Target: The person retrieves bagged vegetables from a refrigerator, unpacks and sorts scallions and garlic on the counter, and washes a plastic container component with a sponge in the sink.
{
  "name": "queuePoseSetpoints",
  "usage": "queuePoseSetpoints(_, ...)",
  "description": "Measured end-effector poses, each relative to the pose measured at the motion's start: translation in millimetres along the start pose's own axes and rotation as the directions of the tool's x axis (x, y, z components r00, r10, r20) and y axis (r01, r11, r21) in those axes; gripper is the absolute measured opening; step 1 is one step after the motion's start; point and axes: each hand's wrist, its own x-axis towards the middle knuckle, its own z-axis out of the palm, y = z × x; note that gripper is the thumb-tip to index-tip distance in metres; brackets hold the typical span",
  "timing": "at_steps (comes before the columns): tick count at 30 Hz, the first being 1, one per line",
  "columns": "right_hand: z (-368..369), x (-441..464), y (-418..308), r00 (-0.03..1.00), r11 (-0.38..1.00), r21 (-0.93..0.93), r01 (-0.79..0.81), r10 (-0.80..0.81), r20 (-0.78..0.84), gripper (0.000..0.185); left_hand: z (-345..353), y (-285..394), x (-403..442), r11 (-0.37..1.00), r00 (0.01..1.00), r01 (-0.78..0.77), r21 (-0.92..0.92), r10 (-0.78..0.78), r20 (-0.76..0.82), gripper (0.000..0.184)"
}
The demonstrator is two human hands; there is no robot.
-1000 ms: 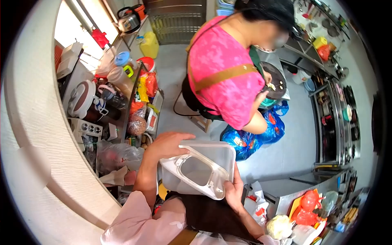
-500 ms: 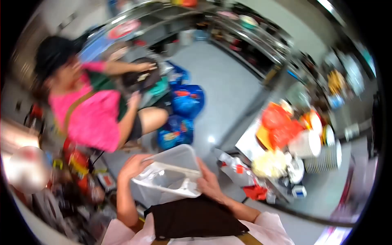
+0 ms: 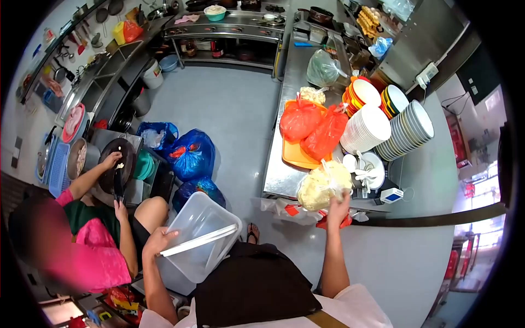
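My left hand (image 3: 158,241) grips a clear plastic container (image 3: 199,218) by its side, tilted in front of my apron. A long white strip (image 3: 202,239), perhaps a lid seen edge-on, lies across the container by my thumb. At the near corner of the steel table, my right hand (image 3: 339,209) has its fingers against a clear bag of pale yellow food (image 3: 322,188), seemingly gripping its near side. What the food is, I cannot tell. Just behind the bag is an orange tray (image 3: 295,156) with red plastic bags (image 3: 322,136) on it.
Stacks of white bowls (image 3: 367,130) stand right of the bags, near a small white device (image 3: 391,195). At left, a person in pink (image 3: 104,246) works over a dark wok (image 3: 115,156). Blue bags (image 3: 191,156) sit on the floor, with a steel stove (image 3: 224,30) at the back.
My right hand has left the container and reached right to the bag of pale yellow food. The container now hangs from my left hand. My view has turned toward the steel table.
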Motion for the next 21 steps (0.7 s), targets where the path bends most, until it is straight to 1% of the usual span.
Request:
queuePoseSetpoints(1, 9, 22, 29, 0.987, 0.983, -0.143, 0.114, -0.128, -0.092, 0.060, -4, 3, 5, 1.000, 1.000, -0.023, -0.001, 0.023, 0.015, 0.034)
queuePoseSetpoints(3, 21, 45, 35, 0.973, 0.933, -0.313, 0.180, -0.215, -0.080, 0.074, -12, 7, 19, 0.997, 0.997, -0.072, -0.013, 0.073, 0.034, 0.034)
queuePoseSetpoints(5, 37, 62, 29, 0.996, 0.920, -0.389, 0.040, -0.007, 0.085, 0.079, -25, 12, 33, 0.997, 0.995, -0.076, -0.030, 0.078, 0.061, 0.037)
queuePoseSetpoints(6, 48, 64, 25, 0.982, 0.901, -0.434, -0.021, 0.101, 0.162, 0.081, -33, 2, 45, 0.986, 0.985, -0.165, -0.009, 0.165, 0.048, 0.038)
queuePoseSetpoints(7, 55, 61, 17, 0.978, 0.876, -0.480, -0.051, 0.141, 0.153, 0.080, -40, 2, 52, 0.993, 0.993, -0.112, -0.038, 0.113, 0.035, 0.038)
queuePoseSetpoints(9, 60, 57, -2, 0.971, 0.817, -0.567, -0.099, 0.204, 0.124, 0.078, -53, 3, 64, 0.995, 0.993, -0.103, 0.001, 0.102, -0.053, 0.037)
queuePoseSetpoints(11, 65, 63, -2, 0.962, 0.779, -0.606, -0.160, 0.260, 0.080, 0.068, -66, -3, 81, 0.975, 0.959, -0.211, 0.072, 0.221, -0.176, 0.036)
queuePoseSetpoints(12, 66, 67, -6, 0.956, 0.767, -0.615, -0.181, 0.284, 0.073, 0.067, -70, -10, 89, 0.962, 0.934, -0.248, 0.111, 0.268, -0.238, 0.036)
queuePoseSetpoints(13, 64, 69, -4, 0.947, 0.750, -0.630, -0.201, 0.313, 0.071, 0.066, -70, -14, 100, 0.973, 0.916, -0.178, 0.146, 0.218, -0.336, 0.035)
queuePoseSetpoints(15, 66, 81, 36, 0.976, 0.795, -0.584, -0.162, 0.218, 0.026, 0.061, -64, 21, 92, 0.994, 0.906, -0.104, 0.029, 0.107, -0.408, 0.034)
queuePoseSetpoints(17, 68, 87, 63, 0.983, 0.890, -0.420, -0.179, 0.174, -0.051, 0.053, -53, 16, 120, 0.987, 0.863, -0.160, 0.023, 0.151, -0.482, 0.031)
queuePoseSetpoints(18, 66, 88, 73, 0.982, 0.911, -0.367, -0.190, 0.177, -0.070, 0.048, -48, 25, 126, 0.989, 0.857, -0.147, -0.011, 0.122, -0.500, 0.030)
queuePoseSetpoints(19, 68, 88, 77, 0.978, 0.928, -0.310, -0.205, 0.185, -0.092, 0.044, -43, 27, 137, 0.982, 0.855, -0.176, -0.062, 0.122, -0.505, 0.030)
queuePoseSetpoints(20, 66, 81, 52, 0.942, 0.939, -0.087, -0.332, 0.327, -0.069, 0.041, -35, 13, 163, 0.985, 0.839, -0.163, -0.058, 0.108, -0.533, 0.030)
queuePoseSetpoints(21, 64, 77, 34, 0.890, 0.883, 0.137, -0.449, 0.455, -0.017, 0.038, -29, 5, 187, 0.987, 0.823, -0.153, -0.054, 0.097, -0.559, 0.031)
